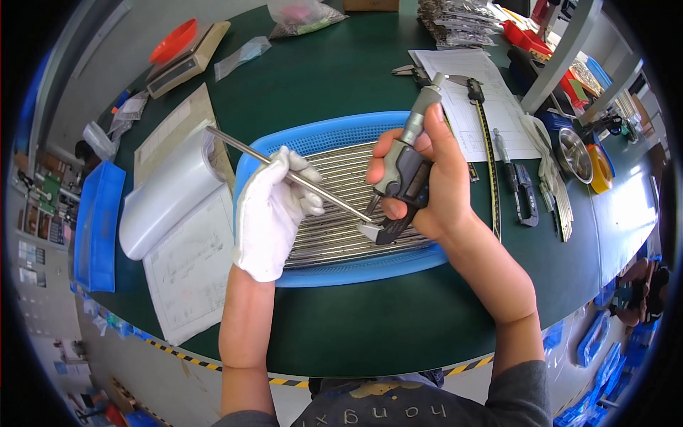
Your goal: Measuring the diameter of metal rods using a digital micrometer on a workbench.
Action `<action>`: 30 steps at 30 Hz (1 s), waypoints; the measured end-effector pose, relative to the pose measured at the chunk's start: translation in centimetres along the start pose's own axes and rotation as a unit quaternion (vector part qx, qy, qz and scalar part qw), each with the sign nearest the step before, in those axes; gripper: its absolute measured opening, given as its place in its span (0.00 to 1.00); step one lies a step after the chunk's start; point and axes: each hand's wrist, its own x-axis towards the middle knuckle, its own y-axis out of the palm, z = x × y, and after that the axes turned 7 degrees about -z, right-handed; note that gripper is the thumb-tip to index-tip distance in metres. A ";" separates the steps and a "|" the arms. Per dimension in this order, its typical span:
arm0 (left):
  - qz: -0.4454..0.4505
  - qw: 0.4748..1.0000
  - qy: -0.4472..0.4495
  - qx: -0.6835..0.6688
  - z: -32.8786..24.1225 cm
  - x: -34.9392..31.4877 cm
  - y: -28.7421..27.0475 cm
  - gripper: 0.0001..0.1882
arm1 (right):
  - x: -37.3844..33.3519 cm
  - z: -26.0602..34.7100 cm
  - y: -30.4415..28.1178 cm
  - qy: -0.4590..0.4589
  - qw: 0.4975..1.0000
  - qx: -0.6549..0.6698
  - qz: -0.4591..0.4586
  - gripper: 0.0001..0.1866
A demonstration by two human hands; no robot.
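My left hand [267, 210], in a white glove, is closed around a thin metal rod [324, 193] that slants from upper left to lower right. In my bare right hand [445, 174] is a digital micrometer [407, 167], its thimble pointing up and away. The rod's lower right end lies at the micrometer's jaws; whether they touch it I cannot tell. Beneath both hands, a blue plastic basket [341, 276] holds many similar metal rods [327, 245] lying side by side.
Papers and a rolled plastic sheet [171, 206] lie left, beside a blue bin [99, 226]. A scale [188, 60] with a red tray stands far left. On the right are calipers [475, 89], another micrometer [523, 188], a white glove [544, 153] and a metal bowl [575, 155].
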 end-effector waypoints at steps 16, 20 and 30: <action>0.012 1.000 -0.008 -0.012 -0.2 0.1 -0.5 0.07 | 0.0 0.0 0.0 0.034 0.998 0.049 0.031 0.33; 0.016 1.000 -0.001 -0.012 -0.1 0.2 -0.6 0.07 | 0.0 0.0 0.1 0.030 0.998 0.041 0.032 0.34; 0.017 0.999 -0.006 -0.030 0.0 0.3 -0.3 0.11 | 0.1 0.0 -0.1 0.024 0.999 0.022 0.004 0.33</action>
